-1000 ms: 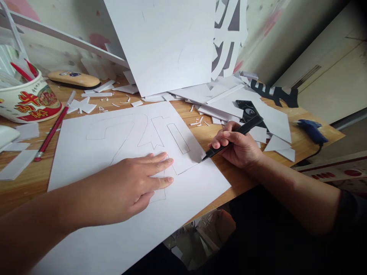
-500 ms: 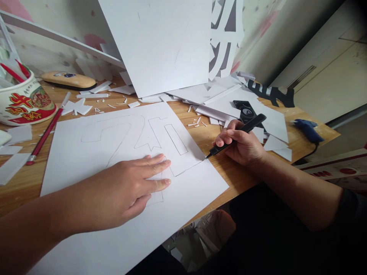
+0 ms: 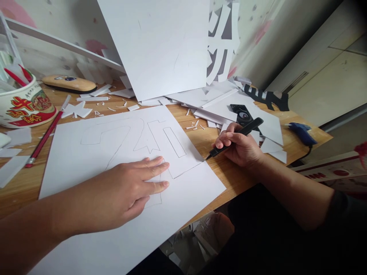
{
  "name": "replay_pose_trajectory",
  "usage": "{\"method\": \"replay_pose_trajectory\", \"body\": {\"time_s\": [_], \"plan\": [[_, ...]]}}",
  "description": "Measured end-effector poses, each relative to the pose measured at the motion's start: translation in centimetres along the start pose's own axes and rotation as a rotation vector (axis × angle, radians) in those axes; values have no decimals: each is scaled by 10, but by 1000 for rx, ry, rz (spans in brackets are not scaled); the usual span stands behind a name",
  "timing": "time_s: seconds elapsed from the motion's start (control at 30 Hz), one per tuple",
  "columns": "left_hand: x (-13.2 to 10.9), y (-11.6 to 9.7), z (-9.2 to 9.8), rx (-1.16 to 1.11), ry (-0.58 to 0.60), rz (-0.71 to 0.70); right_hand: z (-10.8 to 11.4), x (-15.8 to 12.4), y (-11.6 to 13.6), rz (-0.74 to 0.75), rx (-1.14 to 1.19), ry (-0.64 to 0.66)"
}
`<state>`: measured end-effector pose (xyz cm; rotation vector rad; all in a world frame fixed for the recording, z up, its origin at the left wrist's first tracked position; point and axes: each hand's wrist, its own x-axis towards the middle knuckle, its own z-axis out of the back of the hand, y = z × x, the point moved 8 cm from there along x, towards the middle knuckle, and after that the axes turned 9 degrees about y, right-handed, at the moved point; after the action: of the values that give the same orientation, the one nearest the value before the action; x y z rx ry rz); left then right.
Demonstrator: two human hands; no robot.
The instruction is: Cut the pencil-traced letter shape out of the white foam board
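A white foam board (image 3: 94, 244) lies on the table in front of me, with thin outlines of a figure or character on it. My left hand (image 3: 134, 187) rests flat on the board, fingers stretched out, covering part of the outlines. In my right hand (image 3: 241, 147) is a slim black craft knife (image 3: 249, 126), held like a pen. Its pointed tip touches the board near the right edge, at the end of a line that runs from the lower middle of the outline. To the right of the left fingertips is a narrow outlined rectangle.
Behind stands a large white board (image 3: 160, 46), with cut-out letters (image 3: 226, 42) beside it. White scraps (image 3: 77, 110) litter the wooden table (image 3: 206, 133). Around are a paper tub (image 3: 27, 103), a red pencil (image 3: 47, 131), an oval case (image 3: 70, 83), a phone (image 3: 242, 114) and a blue glue gun (image 3: 302, 133).
The view has shifted slightly. My left hand stays flat on the board, and the knife tip stays at nearly the same spot by the board's right edge.
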<state>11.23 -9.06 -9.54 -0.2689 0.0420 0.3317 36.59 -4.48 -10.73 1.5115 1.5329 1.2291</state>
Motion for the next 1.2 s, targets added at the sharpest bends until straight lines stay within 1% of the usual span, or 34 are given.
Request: {"method": "replay_pose_trajectory", "body": {"time_s": [0.23, 0.33, 0.4, 0.5, 0.57, 0.63, 0.67, 0.73, 0.8, 0.87, 1.03, 1.13, 1.2], "plan": [[2, -3, 2, 8, -3, -11, -2, 0, -2, -11, 6, 7], [2, -2, 1, -3, -11, -12, 2, 1, -1, -22, 7, 2], [2, -2, 1, -10, 0, -11, 14, 0, 5, -5, -17, -45], [3, -3, 1, -6, 34, -13, 34, -5, 22, 50, -71, -144], [4, -4, 2, 0, 38, -14, 36, -10, 36, 111, -109, -145], [5, -4, 3, 0, 21, -11, 27, -17, 48, 180, -124, -114], [5, -3, 3, -1, 8, -3, 20, -20, 51, 192, -113, -97], [6, 0, 1, -2, -18, 6, 3, -28, 50, 155, -76, -68], [7, 2, -2, -5, -38, -1, -15, -36, 44, 94, -55, -54], [8, 4, -5, 1, -55, -25, -31, -44, 38, 85, -45, -50], [11, 4, -6, 83, -74, -44, -72, -56, 22, 205, -7, -88], [13, 1, -5, 125, -58, -29, -91, -59, 13, 300, -6, -144], [14, 0, -5, 134, -41, -6, -102, -60, 8, 350, -32, -153]]}}
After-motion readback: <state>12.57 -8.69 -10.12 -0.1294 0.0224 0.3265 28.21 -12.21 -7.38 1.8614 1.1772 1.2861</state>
